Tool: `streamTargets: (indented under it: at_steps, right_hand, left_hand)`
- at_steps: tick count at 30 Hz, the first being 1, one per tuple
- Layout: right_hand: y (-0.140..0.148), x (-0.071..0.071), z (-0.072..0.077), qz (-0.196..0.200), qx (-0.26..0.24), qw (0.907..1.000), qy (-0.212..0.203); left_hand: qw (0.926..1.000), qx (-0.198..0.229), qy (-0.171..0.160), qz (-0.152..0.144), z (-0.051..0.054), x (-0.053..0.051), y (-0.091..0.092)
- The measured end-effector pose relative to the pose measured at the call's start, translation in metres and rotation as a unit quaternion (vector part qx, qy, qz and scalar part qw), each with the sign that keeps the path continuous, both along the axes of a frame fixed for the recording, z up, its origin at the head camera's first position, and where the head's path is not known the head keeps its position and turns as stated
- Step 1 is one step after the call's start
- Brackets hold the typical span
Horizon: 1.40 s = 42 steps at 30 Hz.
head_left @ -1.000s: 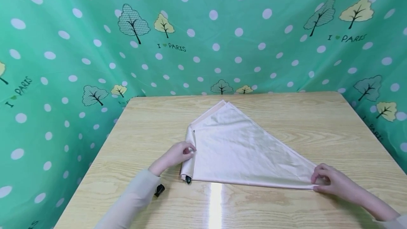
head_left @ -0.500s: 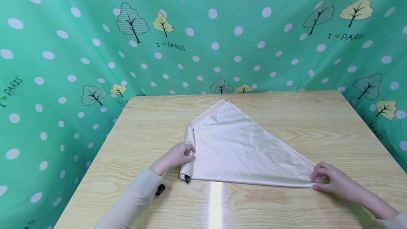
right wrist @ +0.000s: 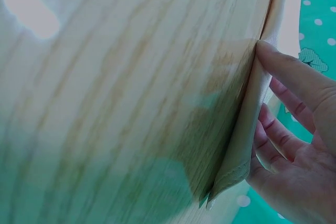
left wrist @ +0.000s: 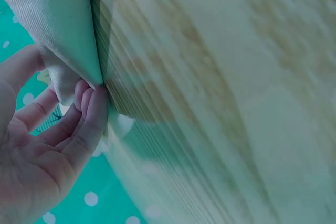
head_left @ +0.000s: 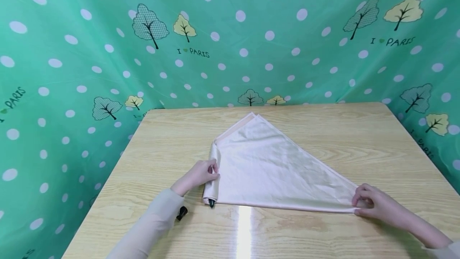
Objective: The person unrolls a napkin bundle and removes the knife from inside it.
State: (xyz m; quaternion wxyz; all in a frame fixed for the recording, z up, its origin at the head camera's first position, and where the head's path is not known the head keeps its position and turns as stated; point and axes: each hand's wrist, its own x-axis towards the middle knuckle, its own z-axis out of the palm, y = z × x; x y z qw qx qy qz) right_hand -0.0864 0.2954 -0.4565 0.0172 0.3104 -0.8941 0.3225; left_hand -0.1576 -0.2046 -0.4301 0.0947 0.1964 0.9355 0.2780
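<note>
A pale, satiny folded cloth lies on the table, tapering toward the right, with its left edge rolled into a narrow upright tube. A dark tip pokes out of the tube's near end. My left hand grips the rolled part, thumb and fingers curled round it; the left wrist view shows the fingertips against the roll. At the cloth's right corner, my right hand pinches the near edge. In the right wrist view the thumb of that hand presses the cloth edge.
A small black object lies on the wooden table, beside my left forearm. Behind the table and at both sides hangs a green curtain with white dots and printed trees. Light glares on the table's near part.
The left fingers have shifted very slightly left on the rolled part. The right hand and the rest of the cloth look nearly unchanged.
</note>
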Motion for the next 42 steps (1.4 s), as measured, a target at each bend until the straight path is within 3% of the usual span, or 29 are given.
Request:
streamTargets:
  at_steps: [8,15,21,27,34,42]
  right_hand:
    - [0.000,0.000,0.003,-0.015,0.025,0.9989,-0.037]
    - [0.000,0.000,0.008,-0.037,0.052,0.9949,-0.078]
    - [-0.001,0.000,0.006,-0.019,0.035,0.9983,-0.042]
    - [-0.001,0.000,0.004,-0.010,0.020,0.9995,-0.021]
    - [0.000,-0.002,0.003,0.005,0.001,1.0000,-0.006]
    - [0.000,-0.001,0.004,0.009,0.001,0.9997,-0.021]
  left_hand:
    - [0.9995,0.017,-0.006,0.025,-0.002,-0.001,-0.005]
    - [0.9942,0.055,-0.041,0.083,-0.001,0.000,-0.012]
    - [0.9826,0.120,-0.084,0.114,0.001,0.002,-0.026]
    - [0.9634,0.185,-0.126,0.147,0.002,0.007,-0.036]
    - [0.9436,0.196,-0.148,0.222,0.000,0.007,-0.038]
    - [0.9443,0.179,-0.138,0.239,-0.002,0.008,-0.038]
